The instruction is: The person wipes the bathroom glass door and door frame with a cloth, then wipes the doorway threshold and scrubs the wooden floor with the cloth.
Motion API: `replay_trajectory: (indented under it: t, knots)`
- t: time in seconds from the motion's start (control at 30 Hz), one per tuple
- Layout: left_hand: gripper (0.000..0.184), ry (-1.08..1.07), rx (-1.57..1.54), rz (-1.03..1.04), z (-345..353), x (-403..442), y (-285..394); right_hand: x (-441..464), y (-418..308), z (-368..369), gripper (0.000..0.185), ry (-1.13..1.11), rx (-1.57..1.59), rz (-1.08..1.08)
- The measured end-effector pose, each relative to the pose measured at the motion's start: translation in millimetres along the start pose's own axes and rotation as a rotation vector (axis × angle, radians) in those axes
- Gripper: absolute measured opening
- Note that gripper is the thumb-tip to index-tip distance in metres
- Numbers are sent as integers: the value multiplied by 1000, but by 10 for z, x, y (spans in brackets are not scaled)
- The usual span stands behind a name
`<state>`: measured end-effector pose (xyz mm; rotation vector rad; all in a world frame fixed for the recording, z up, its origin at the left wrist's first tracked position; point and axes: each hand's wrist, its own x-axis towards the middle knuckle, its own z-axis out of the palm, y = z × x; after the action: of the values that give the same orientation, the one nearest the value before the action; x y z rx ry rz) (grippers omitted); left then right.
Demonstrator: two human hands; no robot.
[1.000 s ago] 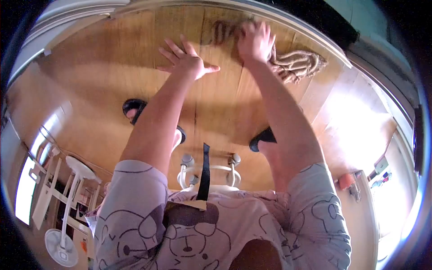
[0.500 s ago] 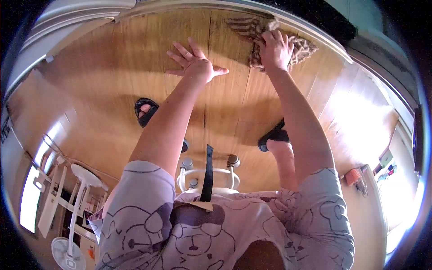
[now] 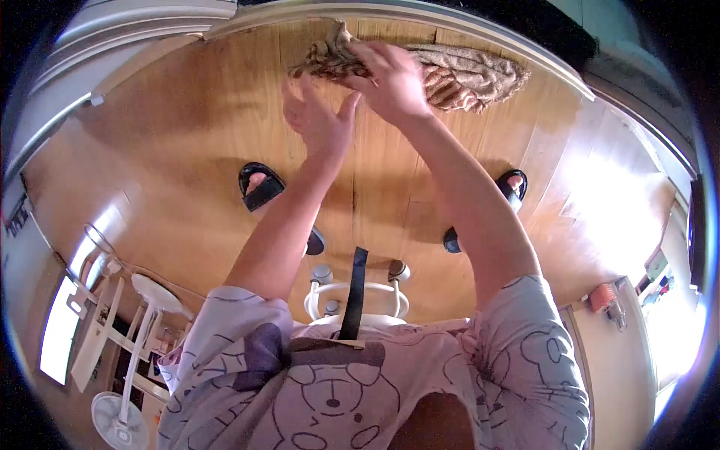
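Observation:
A brown patterned cloth (image 3: 472, 71) lies crumpled and spread along the far edge of the wooden floor (image 3: 225, 127). My right hand (image 3: 394, 82) is on the cloth's left part, fingers bent over a bunched fold; the fingertips are partly blurred. Close by on the left, my left hand (image 3: 319, 120) is raised a little with its thumb apart from the fingers. I see nothing in it, though its fingers are smeared by motion and lie just below the cloth's left end.
Black sandals (image 3: 261, 187) are on my feet, set wide apart. Beneath me is a white wheeled base (image 3: 356, 292) with a black strap (image 3: 354, 292) hanging over it. To the left stands a white fan (image 3: 120, 420). A pale raised ledge (image 3: 480, 26) borders the floor's far side.
My right hand has moved left, dragging part of the cloth with it and spreading it out. My left hand has turned and drawn its fingers closer together near the cloth.

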<state>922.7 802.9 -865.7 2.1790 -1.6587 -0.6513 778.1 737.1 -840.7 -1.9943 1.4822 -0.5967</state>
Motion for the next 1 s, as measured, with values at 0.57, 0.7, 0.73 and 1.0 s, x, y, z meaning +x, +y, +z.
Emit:
replay_trajectory:
  t: [0.57, 0.7, 0.73, 1.0]
  knots:
    - [31, 73, -542, -153, -215, 1169, -769, -1164, 1069, -297, 64, 266, -557, 457]
    - [27, 239, -196, -445, -1055, 2030, -2502, -1159, 1023, -303, 66, 153, -639, 471]
    - [29, 82, 49, -554, -1114, 2149, -2503, -1138, 1028, -293, 67, 145, -658, 472]
    - [19, 346, 158, 19, 196, 1294, -554, -1160, 1056, -279, 72, 102, -680, 542]
